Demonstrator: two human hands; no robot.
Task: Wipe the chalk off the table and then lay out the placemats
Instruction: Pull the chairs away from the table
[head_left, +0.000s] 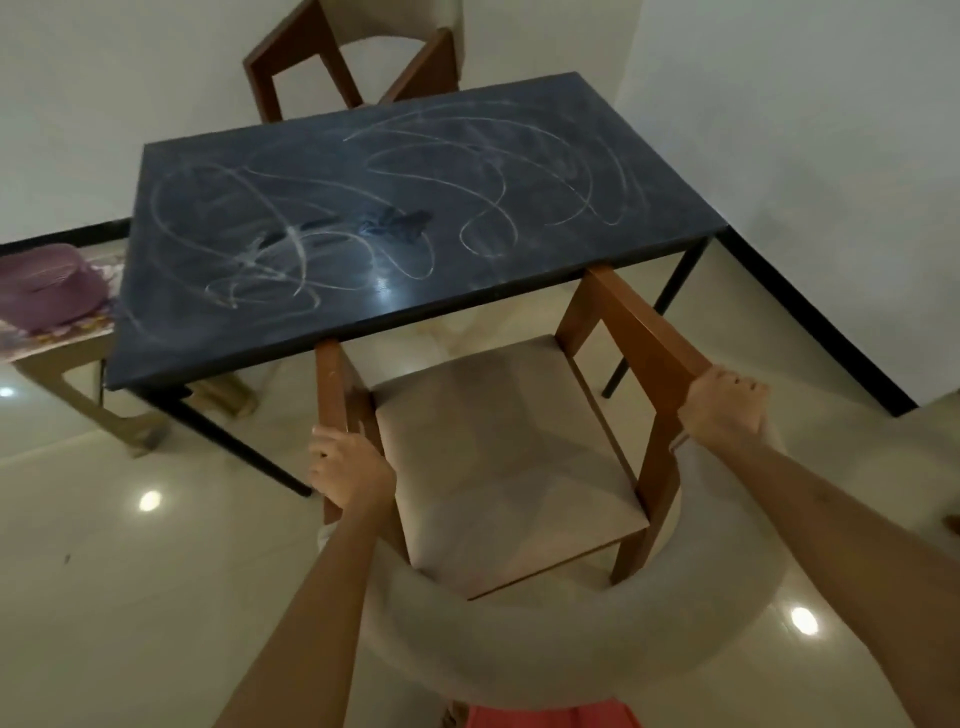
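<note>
**Pre-wipe: chair handling**

Left hand and right hand have fingers clamped on the armrests of the chair at the near edge. Chalk covers the surface, unwiped. Placemats possibly on the side stand, can't confirm. Next: clear the chair, get a cloth.

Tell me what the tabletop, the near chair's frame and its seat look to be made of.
Tabletop: dark slab, smooth with a slight gloss, since it mirrors a light spot; stone or laminate, can't tell. Chalk scribbles cover it. Near chair's frame: reddish-brown wood by its colour, satin finish. Seat: beige matte fabric, likely padded upholstery.
</note>
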